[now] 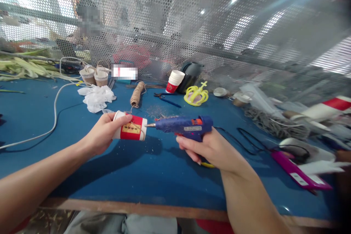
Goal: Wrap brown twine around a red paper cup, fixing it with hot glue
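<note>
A red and white paper cup (133,128) lies sideways in my left hand (105,129), whose thumb presses on its side. Twine crosses the cup's label. My right hand (204,146) is wrapped round the handle of a blue glue gun (181,126). The metal nozzle points left, at the edge of the cup's base; whether it touches cannot be made out. Behind the cup stands a spool of brown twine (137,95), with a strand running down toward the cup.
Farther back are blue-handled pliers (168,100), stacked cups (174,80), a yellow crown-shaped piece (196,95) and crumpled white plastic (95,98). A white cable (56,108) curves across the left. At right lie a purple power strip (298,172) and grey cord (279,124).
</note>
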Available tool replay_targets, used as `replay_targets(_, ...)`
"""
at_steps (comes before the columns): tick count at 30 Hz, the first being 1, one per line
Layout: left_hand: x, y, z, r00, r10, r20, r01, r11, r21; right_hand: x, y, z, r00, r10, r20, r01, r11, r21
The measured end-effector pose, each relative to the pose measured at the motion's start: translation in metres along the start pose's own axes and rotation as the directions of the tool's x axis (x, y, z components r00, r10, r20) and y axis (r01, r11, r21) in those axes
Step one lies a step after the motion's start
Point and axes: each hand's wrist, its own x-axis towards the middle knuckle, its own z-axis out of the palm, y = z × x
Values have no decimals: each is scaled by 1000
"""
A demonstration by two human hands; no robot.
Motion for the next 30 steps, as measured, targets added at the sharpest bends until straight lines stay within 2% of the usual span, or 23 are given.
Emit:
replay_targets(7,1,0,0,1000,-7,-11,7,1000,-18,-1,1,-2,1000,-26,1,26,1000,-12)
replay_targets(12,-1,0,0,1000,-16,19,17,999,-49,1,1,-2,999,-44,-21,45,999,25)
replay_targets(24,0,0,-1,999,-30,-23,29,997,-75,1,0,2,998,-37,51,34,997,62)
replay_targets(30,0,-2,-2,1000,8,5,-7,996,-92,5,4,1,998,-54,-19,56,993,101)
